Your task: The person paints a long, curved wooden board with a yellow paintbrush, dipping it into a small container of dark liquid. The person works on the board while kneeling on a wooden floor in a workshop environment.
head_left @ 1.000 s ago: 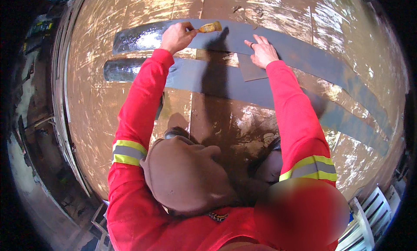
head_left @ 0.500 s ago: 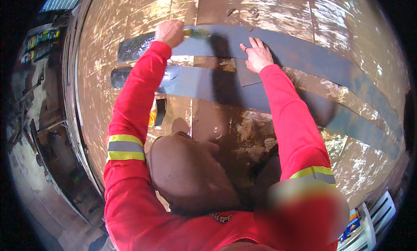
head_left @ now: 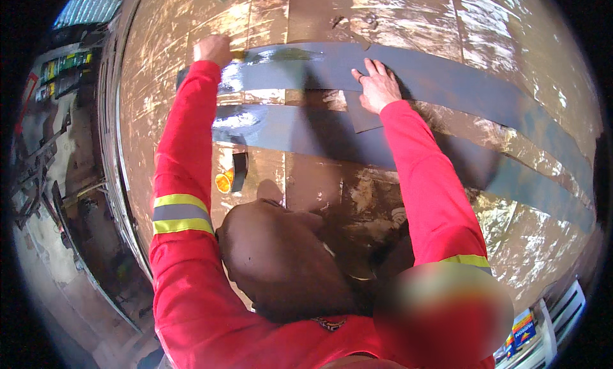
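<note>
My left hand (head_left: 213, 50) is closed in a fist over the left end of the far grey strip (head_left: 440, 82). A small yellowish tool (head_left: 238, 54) sticks out beside its fingers; the fist hides most of it. Just right of it, a glossy wet streak (head_left: 281, 55) shines on the strip. My right hand (head_left: 378, 85) lies with fingers spread on the same strip, near its middle. A near grey strip (head_left: 281, 128) runs roughly parallel, with a wet, shiny left part. Between the strips, below my right hand, lies a small grey piece (head_left: 361, 113).
Both strips lie on a worn brown surface (head_left: 313, 177) with pale scuffs. An open container of orange-yellow stuff (head_left: 223, 181) sits beside a dark block (head_left: 239, 172), near my left forearm. My bare knee (head_left: 281, 254) is close by. A white plastic chair (head_left: 562, 318) stands at lower right.
My left hand has moved left along the far strip, uncovering the wet streak there. My right hand stays nearly in place on the strip. The view has shifted slightly.
</note>
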A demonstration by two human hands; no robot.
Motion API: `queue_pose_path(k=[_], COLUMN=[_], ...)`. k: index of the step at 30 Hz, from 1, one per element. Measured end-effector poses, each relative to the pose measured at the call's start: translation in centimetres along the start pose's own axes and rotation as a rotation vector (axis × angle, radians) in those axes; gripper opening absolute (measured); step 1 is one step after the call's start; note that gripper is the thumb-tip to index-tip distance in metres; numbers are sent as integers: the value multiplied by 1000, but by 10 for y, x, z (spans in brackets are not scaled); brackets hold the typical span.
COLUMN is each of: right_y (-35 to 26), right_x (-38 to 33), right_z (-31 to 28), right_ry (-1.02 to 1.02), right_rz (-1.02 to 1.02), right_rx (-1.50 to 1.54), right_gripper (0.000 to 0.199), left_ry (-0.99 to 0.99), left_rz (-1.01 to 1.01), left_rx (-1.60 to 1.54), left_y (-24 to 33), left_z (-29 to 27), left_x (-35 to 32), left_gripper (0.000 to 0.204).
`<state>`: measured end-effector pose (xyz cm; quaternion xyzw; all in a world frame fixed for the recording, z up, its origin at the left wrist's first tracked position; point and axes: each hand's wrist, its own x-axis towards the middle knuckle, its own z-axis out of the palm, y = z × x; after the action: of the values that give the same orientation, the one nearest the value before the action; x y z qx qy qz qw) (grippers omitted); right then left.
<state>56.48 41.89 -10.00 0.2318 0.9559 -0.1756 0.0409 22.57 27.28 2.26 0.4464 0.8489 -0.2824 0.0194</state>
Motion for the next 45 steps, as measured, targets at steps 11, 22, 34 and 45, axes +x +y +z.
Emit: queue_pose_path(k=[11, 22, 34, 45], right_y=[0, 0, -2, -2], right_x=[1, -2, -1, 0], right_z=[-1, 0, -3, -5], right_ry=[-19, -40, -44, -76], right_rz=[-5, 19, 12, 12], right_rx=[-4, 17, -12, -20], right_gripper=[58, 62, 61, 63], left_ry=[-4, 39, -33, 106], left_rz=[219, 143, 159, 282], left_rx=[-426, -20, -315, -24], left_y=[46, 24, 50, 53], left_z=[-21, 2, -5, 13], left_x=[21, 4, -13, -25], left_gripper=[29, 22, 31, 22])
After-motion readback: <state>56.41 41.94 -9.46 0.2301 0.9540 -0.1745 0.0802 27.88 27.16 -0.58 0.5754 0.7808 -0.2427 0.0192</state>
